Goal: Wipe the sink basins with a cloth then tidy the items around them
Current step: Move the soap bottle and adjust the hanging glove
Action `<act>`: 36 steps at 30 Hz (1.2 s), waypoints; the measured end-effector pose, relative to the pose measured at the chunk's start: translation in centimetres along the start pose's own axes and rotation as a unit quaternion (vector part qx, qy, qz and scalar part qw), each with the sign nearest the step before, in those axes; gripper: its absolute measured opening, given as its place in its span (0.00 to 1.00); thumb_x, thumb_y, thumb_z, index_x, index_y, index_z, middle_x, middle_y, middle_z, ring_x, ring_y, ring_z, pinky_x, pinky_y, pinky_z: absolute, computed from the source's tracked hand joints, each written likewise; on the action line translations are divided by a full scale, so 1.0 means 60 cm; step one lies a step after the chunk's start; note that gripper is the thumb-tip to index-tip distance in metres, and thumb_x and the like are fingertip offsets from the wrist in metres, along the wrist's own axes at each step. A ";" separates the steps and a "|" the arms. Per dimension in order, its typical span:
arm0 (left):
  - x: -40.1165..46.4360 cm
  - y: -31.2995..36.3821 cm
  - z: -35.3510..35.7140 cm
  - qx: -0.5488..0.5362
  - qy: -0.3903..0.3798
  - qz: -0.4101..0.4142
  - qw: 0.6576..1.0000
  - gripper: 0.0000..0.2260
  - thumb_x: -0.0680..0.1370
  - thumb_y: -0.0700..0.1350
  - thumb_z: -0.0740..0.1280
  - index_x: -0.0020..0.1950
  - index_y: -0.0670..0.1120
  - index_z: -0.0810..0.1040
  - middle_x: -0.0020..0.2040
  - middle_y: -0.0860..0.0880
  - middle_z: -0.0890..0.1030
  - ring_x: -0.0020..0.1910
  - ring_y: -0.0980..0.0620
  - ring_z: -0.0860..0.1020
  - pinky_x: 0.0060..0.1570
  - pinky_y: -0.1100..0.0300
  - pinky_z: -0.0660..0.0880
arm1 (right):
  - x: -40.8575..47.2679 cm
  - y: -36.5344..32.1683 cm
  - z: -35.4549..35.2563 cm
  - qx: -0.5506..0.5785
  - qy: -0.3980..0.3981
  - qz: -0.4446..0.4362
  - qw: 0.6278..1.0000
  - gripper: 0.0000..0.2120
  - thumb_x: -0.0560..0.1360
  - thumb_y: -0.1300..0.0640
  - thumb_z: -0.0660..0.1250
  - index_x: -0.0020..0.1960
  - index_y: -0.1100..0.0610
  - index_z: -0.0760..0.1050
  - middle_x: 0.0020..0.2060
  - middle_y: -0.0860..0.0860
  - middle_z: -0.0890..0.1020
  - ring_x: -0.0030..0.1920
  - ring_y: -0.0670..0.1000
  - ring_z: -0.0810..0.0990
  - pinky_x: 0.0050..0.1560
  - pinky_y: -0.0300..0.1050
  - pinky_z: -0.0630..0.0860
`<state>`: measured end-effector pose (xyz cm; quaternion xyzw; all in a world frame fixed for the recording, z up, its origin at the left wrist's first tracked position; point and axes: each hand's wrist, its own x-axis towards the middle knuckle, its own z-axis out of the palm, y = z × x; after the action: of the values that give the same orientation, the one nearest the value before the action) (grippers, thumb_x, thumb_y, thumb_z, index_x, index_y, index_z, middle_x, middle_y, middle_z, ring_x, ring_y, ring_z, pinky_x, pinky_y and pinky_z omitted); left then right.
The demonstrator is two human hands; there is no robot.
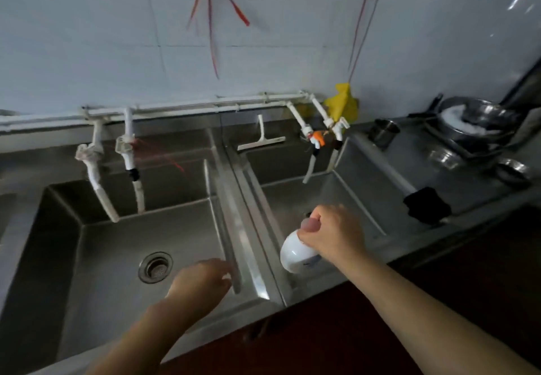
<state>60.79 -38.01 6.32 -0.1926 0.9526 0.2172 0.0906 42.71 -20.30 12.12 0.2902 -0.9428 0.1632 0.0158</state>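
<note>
Two steel sink basins lie side by side, the left basin (117, 246) with a round drain (155, 267) and the right basin (345, 196). My right hand (330, 232) grips a white bottle (295, 253) by its neck, tilted over the right basin's front left corner. My left hand (202, 279) reaches into the left basin beside the divider (234, 228), fingers bent against the divider wall; whether it holds anything is unclear. A dark cloth (426, 205) lies on the right basin's rim.
White taps (128, 152) hang over the left basin, more taps (319, 134) over the right. A white squeegee (262, 139) leans on the back ledge. A yellow rag (344, 105) hangs on the wall. Steel cup (383, 131), pots and bowls (474, 128) crowd the right counter.
</note>
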 end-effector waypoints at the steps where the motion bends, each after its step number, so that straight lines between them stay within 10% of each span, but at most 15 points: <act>1: 0.025 0.039 0.010 0.002 -0.001 0.009 1.000 0.13 0.79 0.51 0.60 0.63 0.58 0.73 0.62 0.58 0.76 0.58 0.58 0.75 0.53 0.63 0.73 | 0.010 0.045 -0.013 -0.004 0.005 0.005 1.000 0.11 0.65 0.46 0.69 0.40 0.52 0.75 0.40 0.47 0.78 0.45 0.52 0.75 0.45 0.46 0.73; 11: 0.206 0.283 0.049 0.028 -0.020 0.046 0.998 0.14 0.80 0.51 0.58 0.66 0.55 0.71 0.63 0.57 0.75 0.60 0.57 0.74 0.57 0.63 0.71 | 0.104 0.336 -0.106 -0.075 -0.009 0.058 0.995 0.12 0.67 0.45 0.67 0.41 0.54 0.74 0.38 0.46 0.76 0.46 0.51 0.74 0.45 0.46 0.74; 36: 0.681 0.439 0.003 0.004 -0.025 0.002 1.000 0.11 0.79 0.51 0.59 0.61 0.57 0.74 0.59 0.58 0.77 0.60 0.56 0.74 0.57 0.60 0.72 | 0.599 0.619 -0.100 0.036 -0.039 0.121 0.991 0.13 0.59 0.46 0.74 0.37 0.51 0.75 0.38 0.47 0.79 0.38 0.48 0.78 0.34 0.41 0.72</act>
<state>12.92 -29.42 5.67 -0.1845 0.9514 0.2181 0.1148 -8.09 -8.98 11.16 0.1810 -0.9643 0.1865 -0.0512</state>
